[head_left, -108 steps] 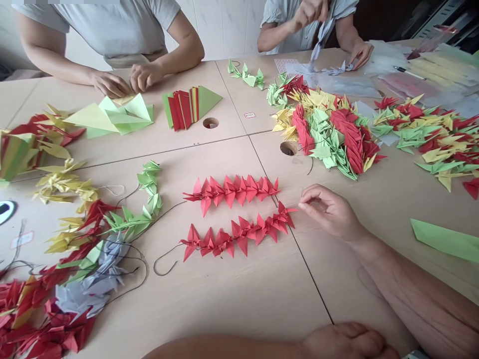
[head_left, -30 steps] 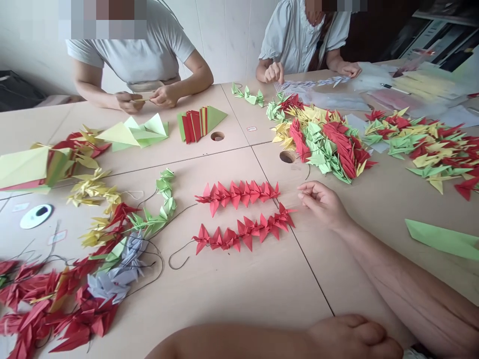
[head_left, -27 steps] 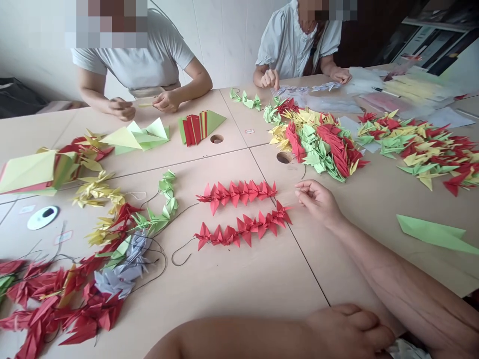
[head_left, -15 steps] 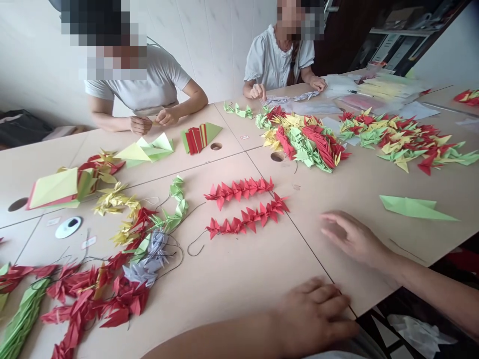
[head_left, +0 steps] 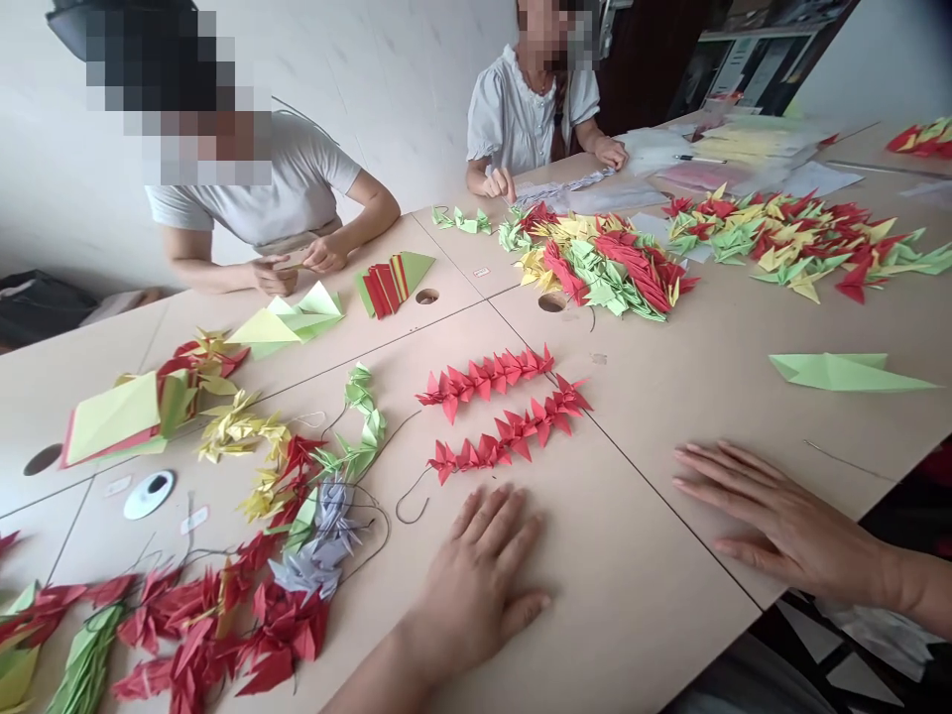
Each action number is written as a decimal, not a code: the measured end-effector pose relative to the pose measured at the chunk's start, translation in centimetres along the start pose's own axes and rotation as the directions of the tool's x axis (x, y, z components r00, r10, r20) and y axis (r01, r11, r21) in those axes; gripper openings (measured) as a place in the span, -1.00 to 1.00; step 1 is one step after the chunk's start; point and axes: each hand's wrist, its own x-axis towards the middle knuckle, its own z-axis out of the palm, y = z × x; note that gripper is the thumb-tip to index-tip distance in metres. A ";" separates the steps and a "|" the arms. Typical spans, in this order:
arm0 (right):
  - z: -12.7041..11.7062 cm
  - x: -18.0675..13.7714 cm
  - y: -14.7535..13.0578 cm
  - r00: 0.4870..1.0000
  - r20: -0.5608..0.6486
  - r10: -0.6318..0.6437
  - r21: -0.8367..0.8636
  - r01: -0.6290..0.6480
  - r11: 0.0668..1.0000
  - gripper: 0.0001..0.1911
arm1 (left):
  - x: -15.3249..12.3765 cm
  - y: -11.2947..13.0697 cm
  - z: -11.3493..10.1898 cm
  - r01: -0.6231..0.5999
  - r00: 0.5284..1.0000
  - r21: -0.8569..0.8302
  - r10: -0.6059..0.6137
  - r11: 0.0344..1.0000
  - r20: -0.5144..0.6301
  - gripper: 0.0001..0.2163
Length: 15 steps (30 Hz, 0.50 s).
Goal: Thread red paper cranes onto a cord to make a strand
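My left hand (head_left: 476,580) lies flat on the table with its fingers spread, holding nothing. Just beyond its fingertips are two strings of folded red paper cranes, a nearer one (head_left: 513,433) and a farther one (head_left: 487,379), roughly side by side. To the right, my right hand (head_left: 766,506) is also empty, fingers stretched out on or just over the tabletop. A folded light green paper piece (head_left: 848,372) lies beyond it, and a thin needle-like wire (head_left: 848,461) is close to its right. Dark thread trails from the nearer red string.
Red, yellow, green and lilac crane strings (head_left: 319,535) cover the left side. A stack of coloured paper (head_left: 119,416) and a white disc (head_left: 149,493) sit there too. Crane piles (head_left: 617,263) are at the back. Two people (head_left: 290,178) work across the table (head_left: 595,635).
My left hand has moved left and forward, spreading flat near the red strings. My right hand has flattened and shifted slightly toward me and right. The view has shifted a little.
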 end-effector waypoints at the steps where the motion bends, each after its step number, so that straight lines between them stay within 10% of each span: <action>1: -0.1 0.0 -0.1 1.000 -0.007 0.006 0.012 -0.006 1.000 -0.23 | 0.3 -0.3 -0.1 -0.007 1.000 -0.014 0.007 1.000 0.009 -0.39; 15: 0.0 0.4 -1.4 0.979 -0.118 0.166 0.180 -0.144 0.973 -0.45 | 0.7 -1.6 0.5 -0.080 0.990 -0.155 0.060 0.985 -0.130 -0.58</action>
